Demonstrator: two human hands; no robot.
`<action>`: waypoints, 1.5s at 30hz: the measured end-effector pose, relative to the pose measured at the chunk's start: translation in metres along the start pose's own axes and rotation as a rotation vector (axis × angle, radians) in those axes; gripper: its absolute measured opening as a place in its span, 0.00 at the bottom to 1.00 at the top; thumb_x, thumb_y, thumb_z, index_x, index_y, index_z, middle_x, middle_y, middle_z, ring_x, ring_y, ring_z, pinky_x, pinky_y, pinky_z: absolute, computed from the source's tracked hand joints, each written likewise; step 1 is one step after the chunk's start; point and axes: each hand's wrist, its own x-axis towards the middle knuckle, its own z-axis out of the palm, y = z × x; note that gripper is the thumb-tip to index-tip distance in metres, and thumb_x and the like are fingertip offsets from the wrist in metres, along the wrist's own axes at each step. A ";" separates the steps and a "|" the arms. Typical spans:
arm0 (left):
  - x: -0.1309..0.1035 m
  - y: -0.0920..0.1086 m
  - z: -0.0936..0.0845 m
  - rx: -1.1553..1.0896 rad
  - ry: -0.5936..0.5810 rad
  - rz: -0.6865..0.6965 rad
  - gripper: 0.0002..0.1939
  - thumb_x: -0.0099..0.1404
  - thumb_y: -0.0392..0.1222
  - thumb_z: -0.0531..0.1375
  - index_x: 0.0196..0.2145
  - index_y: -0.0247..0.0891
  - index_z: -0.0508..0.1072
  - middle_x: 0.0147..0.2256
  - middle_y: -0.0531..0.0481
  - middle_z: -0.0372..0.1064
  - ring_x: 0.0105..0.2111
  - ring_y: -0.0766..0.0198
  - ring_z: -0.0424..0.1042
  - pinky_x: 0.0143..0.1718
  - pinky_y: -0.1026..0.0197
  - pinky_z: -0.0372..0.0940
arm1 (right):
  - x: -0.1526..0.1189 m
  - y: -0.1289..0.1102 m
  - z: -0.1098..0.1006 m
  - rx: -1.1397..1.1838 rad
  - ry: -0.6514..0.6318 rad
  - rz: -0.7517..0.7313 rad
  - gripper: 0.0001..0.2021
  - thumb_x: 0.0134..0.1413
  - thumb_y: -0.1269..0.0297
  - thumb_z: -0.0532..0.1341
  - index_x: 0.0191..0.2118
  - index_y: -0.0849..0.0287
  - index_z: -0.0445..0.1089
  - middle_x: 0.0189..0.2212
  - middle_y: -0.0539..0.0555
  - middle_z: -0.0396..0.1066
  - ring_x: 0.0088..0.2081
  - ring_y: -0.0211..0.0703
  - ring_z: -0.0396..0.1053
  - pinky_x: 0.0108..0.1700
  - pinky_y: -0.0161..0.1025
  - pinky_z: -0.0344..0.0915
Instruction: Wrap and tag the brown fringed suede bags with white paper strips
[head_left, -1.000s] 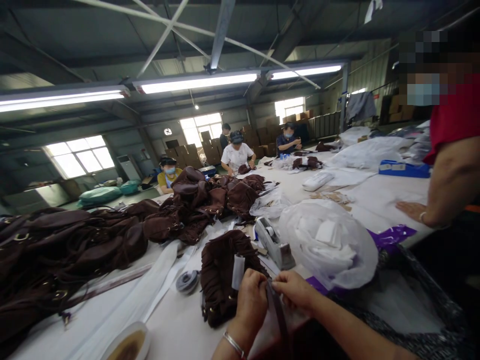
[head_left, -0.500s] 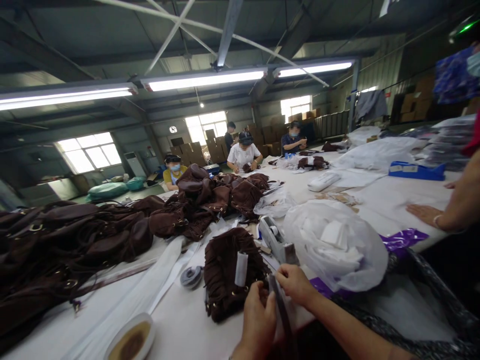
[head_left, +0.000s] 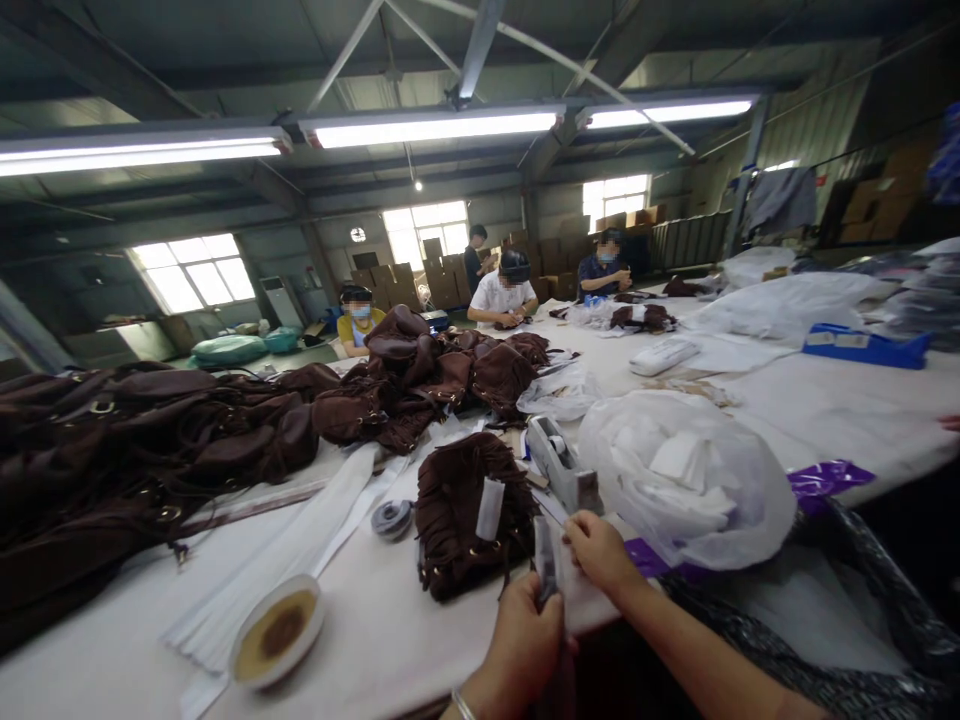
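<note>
My left hand (head_left: 521, 635) is closed around a dark strap (head_left: 546, 555) whose upper end looks wrapped in whitish translucent film. Just right of it, my right hand (head_left: 600, 555) has its thumb and fingers pinched together; whatever is between them is too small to make out. Close beyond those fingers stands a grey tape dispenser (head_left: 555, 465). A dark brown fringed bag (head_left: 454, 500) lies left of the dispenser, with a white wrapped piece (head_left: 490, 510) on top. Left of this bag lies a grey roll (head_left: 391, 519).
Brown bags (head_left: 225, 420) are heaped on the left. A bowl (head_left: 315, 630) of brownish stuff sits in front. At right are a stuffed clear plastic bag (head_left: 697, 490), purple film (head_left: 829, 480) and a blue dispenser (head_left: 866, 345). Several people work across the table.
My right hand has moved away from the strap, while my left hand still grips it. The view has shifted; the nearby person's arm at right has mostly left the picture.
</note>
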 end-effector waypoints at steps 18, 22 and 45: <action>-0.024 0.028 -0.059 0.957 -0.048 0.339 0.14 0.59 0.27 0.54 0.38 0.32 0.77 0.38 0.37 0.75 0.36 0.53 0.74 0.40 0.55 0.66 | -0.016 -0.033 -0.014 -0.765 -0.289 -1.027 0.28 0.50 0.81 0.53 0.55 0.54 0.71 0.57 0.58 0.70 0.61 0.57 0.59 0.60 0.55 0.57; -0.026 0.022 -0.053 1.101 -0.039 0.385 0.21 0.64 0.27 0.50 0.52 0.31 0.73 0.46 0.33 0.74 0.40 0.48 0.75 0.42 0.51 0.68 | -0.048 -0.049 -0.004 -0.669 -0.470 -1.015 0.32 0.49 0.79 0.55 0.62 0.56 0.64 0.58 0.58 0.69 0.62 0.53 0.59 0.62 0.53 0.54; -0.083 -0.053 -0.117 0.910 0.768 0.436 0.20 0.70 0.34 0.49 0.56 0.33 0.70 0.52 0.35 0.70 0.55 0.50 0.67 0.59 0.49 0.60 | -0.063 -0.009 0.038 -0.601 -0.321 -1.068 0.09 0.60 0.76 0.58 0.33 0.57 0.73 0.35 0.52 0.75 0.38 0.44 0.65 0.47 0.46 0.52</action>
